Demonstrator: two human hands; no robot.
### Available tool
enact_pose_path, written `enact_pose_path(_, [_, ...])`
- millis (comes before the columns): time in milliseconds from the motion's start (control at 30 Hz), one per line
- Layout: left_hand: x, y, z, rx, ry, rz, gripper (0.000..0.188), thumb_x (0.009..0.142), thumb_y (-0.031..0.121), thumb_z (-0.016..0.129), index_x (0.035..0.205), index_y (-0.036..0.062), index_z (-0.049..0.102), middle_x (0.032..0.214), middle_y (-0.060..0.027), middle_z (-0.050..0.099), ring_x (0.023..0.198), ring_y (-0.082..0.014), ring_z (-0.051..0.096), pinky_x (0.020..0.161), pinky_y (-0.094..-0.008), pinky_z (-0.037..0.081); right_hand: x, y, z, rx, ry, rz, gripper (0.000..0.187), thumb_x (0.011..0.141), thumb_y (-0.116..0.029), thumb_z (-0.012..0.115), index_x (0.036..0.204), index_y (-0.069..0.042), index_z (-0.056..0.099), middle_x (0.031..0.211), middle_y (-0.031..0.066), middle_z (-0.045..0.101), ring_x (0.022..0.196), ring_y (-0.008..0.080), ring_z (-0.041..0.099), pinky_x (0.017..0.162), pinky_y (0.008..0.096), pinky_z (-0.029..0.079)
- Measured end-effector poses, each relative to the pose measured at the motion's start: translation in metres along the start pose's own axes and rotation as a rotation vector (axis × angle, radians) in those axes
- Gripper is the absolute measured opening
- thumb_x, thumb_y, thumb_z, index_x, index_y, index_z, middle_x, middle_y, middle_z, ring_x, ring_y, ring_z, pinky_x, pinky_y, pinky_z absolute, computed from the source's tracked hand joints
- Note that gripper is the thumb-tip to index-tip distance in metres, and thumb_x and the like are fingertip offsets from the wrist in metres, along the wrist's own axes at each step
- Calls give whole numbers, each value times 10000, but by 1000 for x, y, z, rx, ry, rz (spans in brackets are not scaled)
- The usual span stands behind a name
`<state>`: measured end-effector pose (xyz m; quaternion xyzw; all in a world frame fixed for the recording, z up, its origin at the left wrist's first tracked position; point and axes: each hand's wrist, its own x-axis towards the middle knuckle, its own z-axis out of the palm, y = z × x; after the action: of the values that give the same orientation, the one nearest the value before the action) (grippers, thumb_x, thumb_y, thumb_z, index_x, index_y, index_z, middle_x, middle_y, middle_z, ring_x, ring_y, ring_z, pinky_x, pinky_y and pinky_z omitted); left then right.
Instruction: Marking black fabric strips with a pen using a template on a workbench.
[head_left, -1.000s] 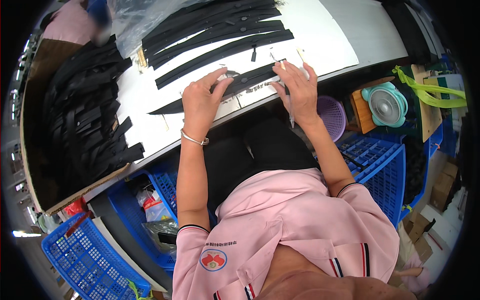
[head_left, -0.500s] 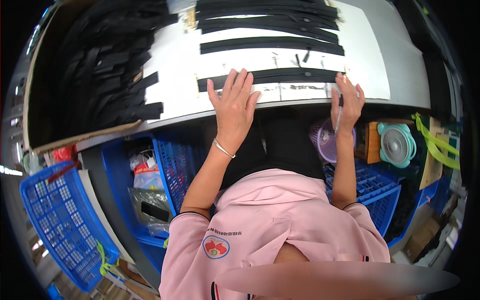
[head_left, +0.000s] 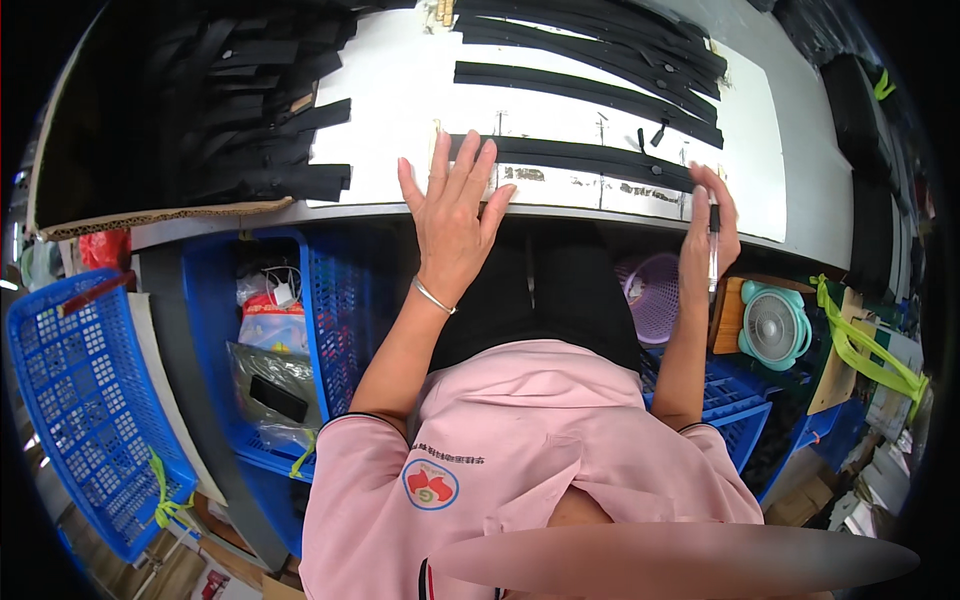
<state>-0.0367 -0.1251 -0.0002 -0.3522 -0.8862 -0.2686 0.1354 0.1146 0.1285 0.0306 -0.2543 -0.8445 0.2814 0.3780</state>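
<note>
A long black fabric strip [head_left: 570,154] with a small dark round piece near its right end lies across a marked white board [head_left: 400,135]. My left hand [head_left: 452,215] lies palm down with spread fingers at the strip's left end. At the right end, my right hand [head_left: 708,225] touches the strip with its fingertips. A pen [head_left: 713,245] with a black grip is held in that hand, pointing back toward me. Just beyond are two small black pieces [head_left: 657,132] and another black strip [head_left: 590,92]. More black strips [head_left: 600,45] lie overlapped farther back.
An open cardboard box [head_left: 170,212] heaped with black strips [head_left: 250,110] stands at the left. Below the table edge are blue baskets [head_left: 335,300], a purple basket [head_left: 655,290] and a small turquoise fan [head_left: 774,325]. Another blue crate [head_left: 90,400] stands at far left.
The view has turned slightly, so the table appears tilted. My left hand has shifted left along the strip to its end. My right hand stays at the right end with the pen.
</note>
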Motion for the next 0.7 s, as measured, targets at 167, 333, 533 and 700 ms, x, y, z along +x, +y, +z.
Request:
enact_pose_path(167, [0,-2,1,-31,29,-3,504,917,296,751,1372,107,644,1447,-75,608,1447,-319,442,1208,-630,121,17,-63,50,528,-339,119,218,1008,-114,636,1188,-20,716,925,67,704,831,104,645,741,243,508])
enact_pose_path(333, [1,2,1,-70,30,-32,492,909,296,754,1349,99,659,1437,-73,613,1439,-312,452,1198,-636,137,20,-93,108,608,-464,228,134,967,-139,697,1013,-14,712,866,21,688,763,47,610,661,214,491])
enact_pose_path(533, [1,1,1,-110,46,-46,480,914,292,749,1347,103,666,1451,-66,609,1447,-302,447,1199,-620,130,17,-90,130,438,-549,213,141,983,-146,702,1012,-8,701,883,7,715,778,59,654,715,222,542])
enact_pose_path(700, [0,0,1,-140,37,-64,482,924,289,741,1365,112,661,1462,-58,607,1456,-295,442,1211,-595,108,15,-90,133,421,-512,138,139,968,-154,700,962,-17,684,760,21,699,684,61,655,619,242,521])
